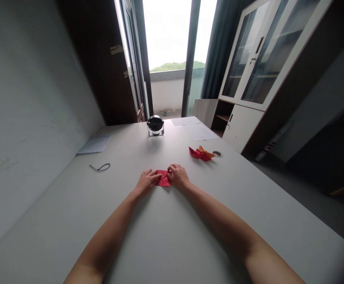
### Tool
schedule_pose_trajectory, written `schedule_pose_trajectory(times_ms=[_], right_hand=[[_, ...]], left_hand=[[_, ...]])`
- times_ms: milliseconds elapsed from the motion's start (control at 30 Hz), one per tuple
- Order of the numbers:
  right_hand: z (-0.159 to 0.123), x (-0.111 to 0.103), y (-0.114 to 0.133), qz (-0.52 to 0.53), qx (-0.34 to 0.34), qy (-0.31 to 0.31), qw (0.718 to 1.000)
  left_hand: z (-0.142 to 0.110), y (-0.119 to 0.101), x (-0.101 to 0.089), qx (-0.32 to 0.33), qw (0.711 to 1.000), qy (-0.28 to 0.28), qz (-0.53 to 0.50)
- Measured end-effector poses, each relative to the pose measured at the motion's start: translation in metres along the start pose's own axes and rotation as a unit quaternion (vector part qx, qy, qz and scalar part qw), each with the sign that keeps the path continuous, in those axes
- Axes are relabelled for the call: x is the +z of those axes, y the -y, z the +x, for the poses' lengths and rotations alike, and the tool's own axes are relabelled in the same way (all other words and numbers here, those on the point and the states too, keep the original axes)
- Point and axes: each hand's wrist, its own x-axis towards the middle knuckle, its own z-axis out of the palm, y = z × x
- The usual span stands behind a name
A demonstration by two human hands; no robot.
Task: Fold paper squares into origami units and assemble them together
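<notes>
A small red sheet of folded paper [164,181] lies on the white table, with crease lines across its face. From the left, my left hand [148,181] presses its fingertips down on the paper's left side, the fingers stretched out flat. My right hand [178,175] is curled at the upper right edge, fingers pinched on the paper there. Its fingertips partly cover that corner. To the right, apart from both hands, sit red and orange folded paper boats [201,153], close together.
A black cable tie loop [103,167] lies at the left. Papers [94,144] rest by the wall. A round black device on a silver stand [155,125] is at the back, with white sheets [201,132] to its right. A cable hole [217,154] is beside the boats.
</notes>
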Motion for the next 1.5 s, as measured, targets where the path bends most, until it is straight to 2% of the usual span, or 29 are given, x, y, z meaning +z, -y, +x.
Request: schedule_pose_trajectory(times_ms=[200,467,1100,1500], right_hand=[[0.001,0.001,-0.001,0.006,-0.014,0.012,1.000],[0.001,0.001,-0.001,-0.007,-0.020,0.027,0.999],[-0.002,0.000,0.003,-0.015,-0.024,0.018,0.999],[0.001,0.004,0.002,-0.014,-0.003,0.010,1.000]], left_hand=[[0.000,-0.001,0.001,0.004,1.000,0.005,0.020],[-0.001,-0.004,-0.001,0.001,0.999,-0.024,0.030],[-0.001,-0.013,-0.002,0.017,0.998,-0.056,0.033],[-0.001,-0.012,-0.003,0.019,0.998,-0.052,0.038]])
